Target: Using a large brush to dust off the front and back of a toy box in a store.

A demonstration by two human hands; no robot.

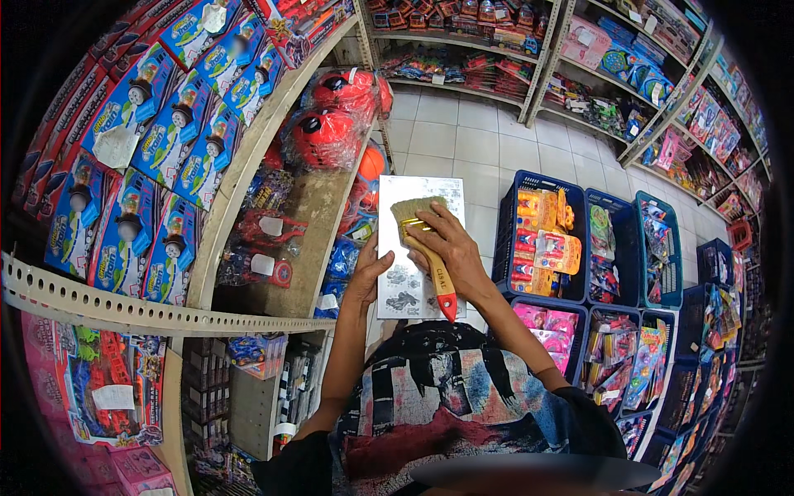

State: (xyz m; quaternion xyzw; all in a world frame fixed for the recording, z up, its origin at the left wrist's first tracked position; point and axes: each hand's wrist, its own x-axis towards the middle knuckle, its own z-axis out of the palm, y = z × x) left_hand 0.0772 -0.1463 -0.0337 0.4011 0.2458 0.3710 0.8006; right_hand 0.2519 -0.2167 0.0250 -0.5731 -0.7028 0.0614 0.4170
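Observation:
In front of my chest is a flat white box point(403, 291) with dark grey pictures on its face. My left hand point(366, 274) grips its left edge, thumb lying on the face and the other fingers hidden behind. My right hand point(455, 253) is closed round a wide paintbrush point(441, 277) with a wooden handle, a red tip and pale bristles. Its bristles point away from me and lie over the upper part of the box. Whether they press on the surface, I cannot tell.
A metal shelf point(273, 328) close on my left bears wrapped toys, among them red masks point(327, 136). Above it are stacked blue toy train boxes point(186, 116). Dark blue crates point(502, 248) of packaged toys line my right. More shelves point(455, 37) stand beyond the tiled floor point(463, 136).

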